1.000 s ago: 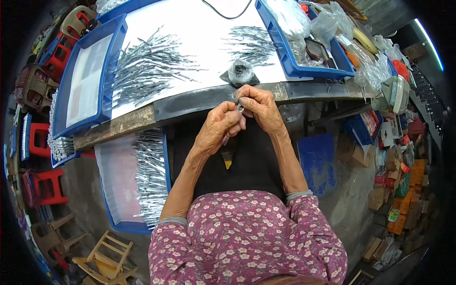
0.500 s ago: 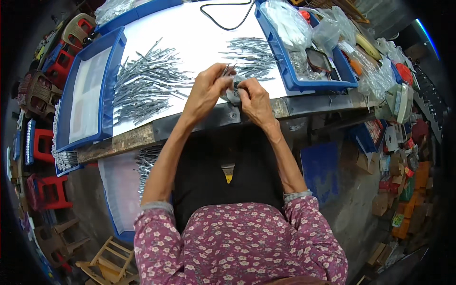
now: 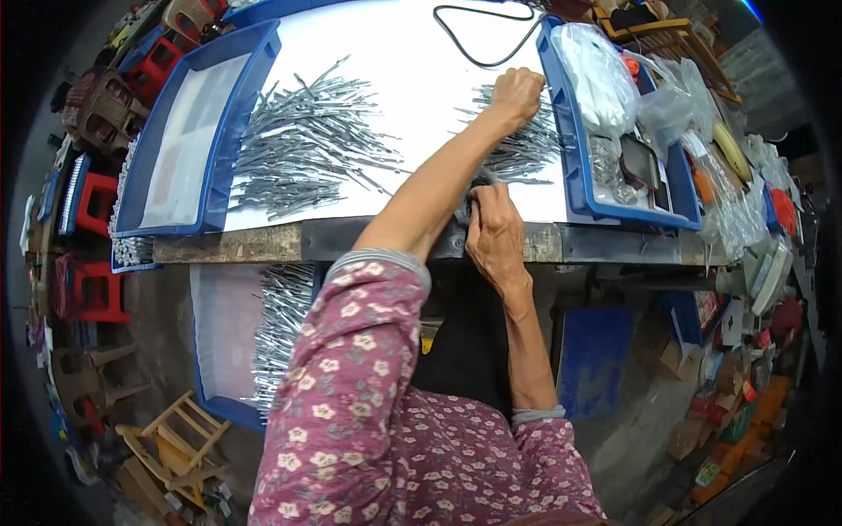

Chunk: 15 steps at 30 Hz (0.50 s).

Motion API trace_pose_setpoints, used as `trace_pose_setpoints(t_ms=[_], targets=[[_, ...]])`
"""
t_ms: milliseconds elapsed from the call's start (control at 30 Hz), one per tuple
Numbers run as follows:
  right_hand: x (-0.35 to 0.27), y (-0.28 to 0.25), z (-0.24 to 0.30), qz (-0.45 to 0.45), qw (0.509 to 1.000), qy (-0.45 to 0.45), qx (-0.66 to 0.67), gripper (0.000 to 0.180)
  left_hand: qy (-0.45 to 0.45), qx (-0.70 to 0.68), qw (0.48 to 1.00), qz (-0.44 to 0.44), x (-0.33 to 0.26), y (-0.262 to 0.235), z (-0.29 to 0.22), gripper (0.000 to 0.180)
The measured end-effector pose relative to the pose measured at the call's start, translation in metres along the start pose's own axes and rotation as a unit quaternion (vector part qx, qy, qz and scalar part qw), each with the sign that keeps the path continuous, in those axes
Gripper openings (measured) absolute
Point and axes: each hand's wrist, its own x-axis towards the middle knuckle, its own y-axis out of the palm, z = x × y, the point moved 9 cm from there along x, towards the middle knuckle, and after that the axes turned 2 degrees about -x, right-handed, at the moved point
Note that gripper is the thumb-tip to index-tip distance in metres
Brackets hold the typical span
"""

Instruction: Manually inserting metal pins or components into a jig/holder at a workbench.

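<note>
My left hand (image 3: 517, 95) reaches across to the right, closed, over the upper end of the right pile of thin grey metal strips (image 3: 524, 151). Its fingers curl out of sight, so what they hold, if anything, is hidden. At the table's front edge, my right hand (image 3: 496, 230) is closed with fingers bent against a small dark grey thing (image 3: 468, 207), mostly covered by the hand and my left forearm; I cannot tell its kind. A larger, looser pile of similar strips (image 3: 307, 145) lies to the left on the white tabletop.
A blue tray (image 3: 210, 197) with a pale lining borders the left pile. On the right, another blue tray (image 3: 605, 210) holds plastic bags and a dark-framed item. A black cable loop (image 3: 465, 48) lies at the back. Below the table stands a tray (image 3: 200, 351) with more strips.
My left hand has moved away from my right hand, up and right to the right pile. My right hand stays near the table edge. The whole view has shifted somewhat.
</note>
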Motion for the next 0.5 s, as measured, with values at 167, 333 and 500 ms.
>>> trace_pose_setpoints(t_ms=[167,333,500], targets=[[-0.002,0.004,0.004,0.013,1.0,-0.012,-0.002,0.01,-0.011,-0.046,0.999,-0.006,0.0,0.026,0.016,0.014],[-0.002,0.002,0.008,0.01,1.0,-0.03,0.002,0.012,-0.027,-0.137,0.99,0.009,-0.013,0.019,0.021,0.023],[-0.004,-0.001,-0.002,0.011,1.0,0.002,-0.003,0.012,-0.005,-0.181,0.98,0.087,-0.046,-0.039,0.001,0.024]])
